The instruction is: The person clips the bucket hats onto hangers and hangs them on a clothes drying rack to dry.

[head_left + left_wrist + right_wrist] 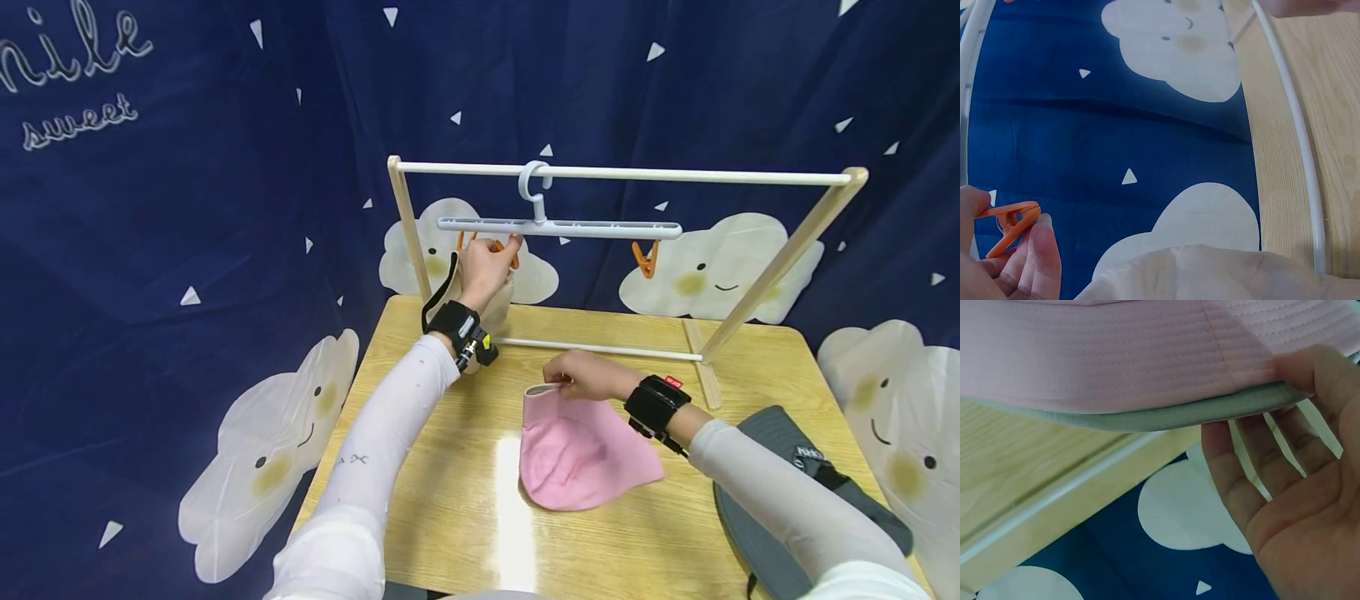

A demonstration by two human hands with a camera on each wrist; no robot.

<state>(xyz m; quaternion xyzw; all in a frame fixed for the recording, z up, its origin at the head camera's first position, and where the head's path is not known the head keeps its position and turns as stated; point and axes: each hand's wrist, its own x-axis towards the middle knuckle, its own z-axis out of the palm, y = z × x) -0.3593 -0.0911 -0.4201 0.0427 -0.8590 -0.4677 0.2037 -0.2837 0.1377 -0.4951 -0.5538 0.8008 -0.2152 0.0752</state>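
My left hand (483,268) is raised just under the left half of a pale grey hanger (600,229). In the left wrist view its thumb and fingers pinch an orange clip (1021,225). Cream fabric (1210,272) fills the bottom of that view; in the head view this cream item (495,310) hangs partly behind the hand and wrist. Lower down, my right hand (588,375) pinches the brim of a pink bucket hat (573,462) between thumb and fingers. The brim's grey-green underside (1147,420) shows in the right wrist view. The hat droops over the table.
The hanger hooks on a white rod (697,176) of a wooden-legged rack. Another orange clip (647,260) dangles from its right end. A dark grey hat (772,517) lies on the table (442,492) at right, partly under my right forearm. A blue curtain (225,208) stands behind.
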